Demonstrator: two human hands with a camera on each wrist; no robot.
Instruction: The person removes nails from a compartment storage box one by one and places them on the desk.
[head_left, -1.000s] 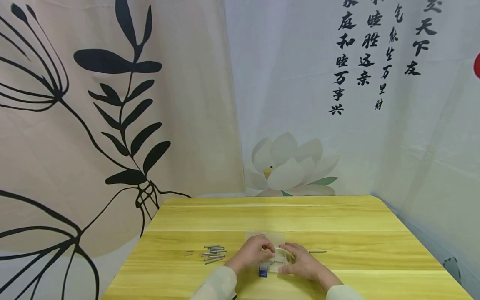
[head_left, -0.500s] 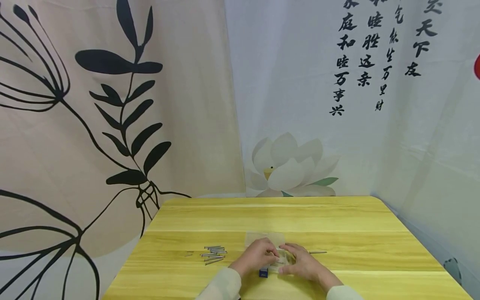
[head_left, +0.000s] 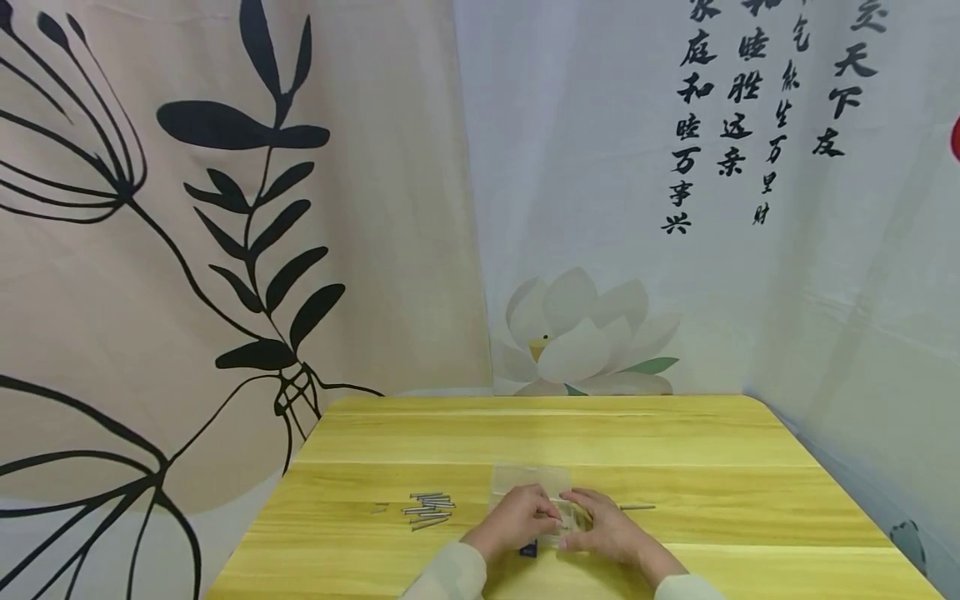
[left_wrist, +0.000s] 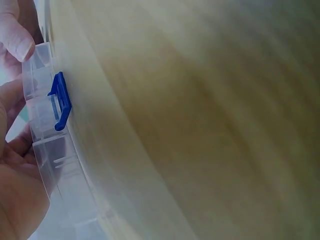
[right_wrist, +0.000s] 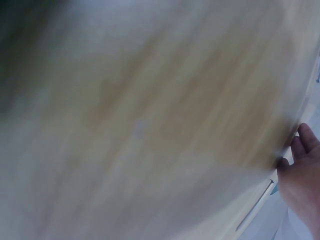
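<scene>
A clear plastic box (head_left: 567, 517) lies on the table with its transparent lid (head_left: 512, 477) folded back away from me. The blue latch (left_wrist: 62, 102) is on its near side. My left hand (head_left: 516, 518) bends over the box, thumb and fingertips close together inside it; I cannot tell whether anything is pinched there. My right hand (head_left: 611, 531) holds the box's right side between thumb and fingers. In the left wrist view, the right thumb (left_wrist: 17, 42) presses the box's corner. Small pale items inside the box are mostly hidden by the hands.
Several long metal nails (head_left: 429, 512) lie in a pile to the left on the wooden table (head_left: 712, 467). Farther left are a few tiny thin pins (head_left: 379, 508). One long nail (head_left: 637, 507) lies beyond the right hand. A printed curtain (head_left: 405, 208) hangs behind the table.
My left hand has moved slightly right and deeper over the box, its fingertips coming closer together and covering more of the latch. My right hand stays on the box.
</scene>
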